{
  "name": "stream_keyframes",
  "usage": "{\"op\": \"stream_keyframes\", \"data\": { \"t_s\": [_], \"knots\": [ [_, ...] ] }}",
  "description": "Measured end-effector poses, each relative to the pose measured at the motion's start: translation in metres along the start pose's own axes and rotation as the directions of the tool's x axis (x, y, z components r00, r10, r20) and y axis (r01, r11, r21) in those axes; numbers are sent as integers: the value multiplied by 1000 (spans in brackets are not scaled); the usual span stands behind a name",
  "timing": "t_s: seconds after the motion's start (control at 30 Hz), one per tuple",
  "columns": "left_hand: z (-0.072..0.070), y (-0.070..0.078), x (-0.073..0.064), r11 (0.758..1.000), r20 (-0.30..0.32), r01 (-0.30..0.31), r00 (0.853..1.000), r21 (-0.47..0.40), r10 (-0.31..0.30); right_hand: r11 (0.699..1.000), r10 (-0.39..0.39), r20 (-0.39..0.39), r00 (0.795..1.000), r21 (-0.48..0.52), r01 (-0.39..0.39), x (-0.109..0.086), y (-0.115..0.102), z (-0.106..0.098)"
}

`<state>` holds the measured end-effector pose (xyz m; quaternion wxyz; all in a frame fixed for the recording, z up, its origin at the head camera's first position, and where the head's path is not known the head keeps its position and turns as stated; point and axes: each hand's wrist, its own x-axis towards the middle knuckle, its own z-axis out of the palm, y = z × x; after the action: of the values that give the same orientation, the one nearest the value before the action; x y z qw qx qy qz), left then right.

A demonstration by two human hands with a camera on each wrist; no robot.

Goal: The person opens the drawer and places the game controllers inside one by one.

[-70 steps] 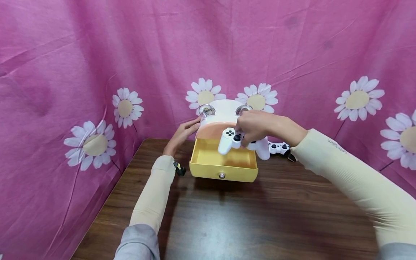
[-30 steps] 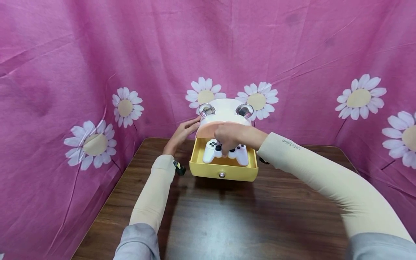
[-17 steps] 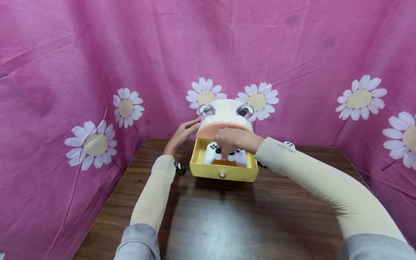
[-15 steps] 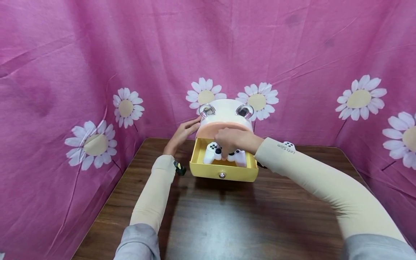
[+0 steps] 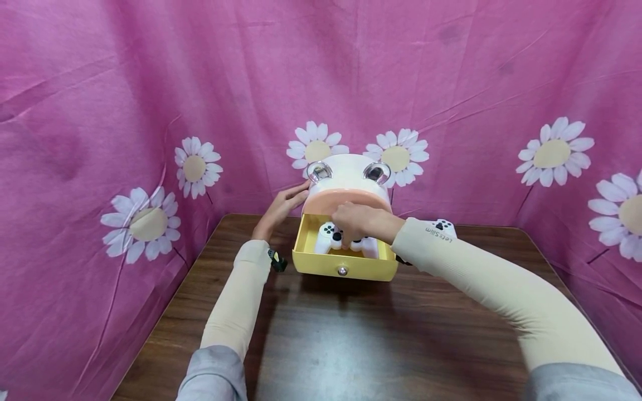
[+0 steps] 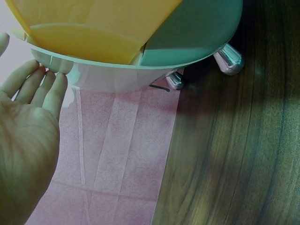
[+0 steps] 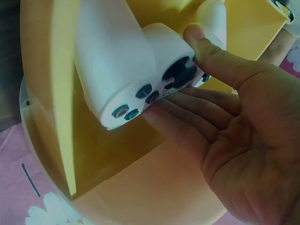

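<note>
A white game controller [image 5: 323,243] with black buttons lies tilted inside the pulled-out yellow drawer [image 5: 368,269]. My right hand [image 5: 365,220] pinches it in the middle; in the right wrist view the thumb is on one face and the fingers on the other. The drawer belongs to a white and peach box [image 5: 347,174] with two shiny round eyes. At the box's left side is my left hand [image 5: 282,209], and in the left wrist view its nearly straight fingertips [image 6: 60,82] touch the white wall. The controller's far side is hidden behind my right hand.
A second white controller [image 5: 443,226] lies on the table behind my right forearm, partly covered by the sleeve. Silver feet [image 6: 228,59] hold the box above the brown wooden table [image 5: 401,334]. A pink curtain [image 5: 451,83] with daisies surrounds the back and sides.
From above the drawer's right side, my right hand has brought the controller left and down into the drawer, sinking slightly more in the last half second. My left hand stays put.
</note>
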<state>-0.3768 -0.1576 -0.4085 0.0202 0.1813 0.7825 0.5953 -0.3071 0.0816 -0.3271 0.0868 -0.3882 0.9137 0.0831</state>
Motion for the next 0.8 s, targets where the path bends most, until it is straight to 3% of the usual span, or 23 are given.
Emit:
{"op": "stream_keyframes", "data": {
  "t_s": [0.8],
  "knots": [
    [-1,-2,-1,1000,4,6,1000,-10,-6,999,-8,14,1000,-44,8,-2,2,-3]
  ]
}}
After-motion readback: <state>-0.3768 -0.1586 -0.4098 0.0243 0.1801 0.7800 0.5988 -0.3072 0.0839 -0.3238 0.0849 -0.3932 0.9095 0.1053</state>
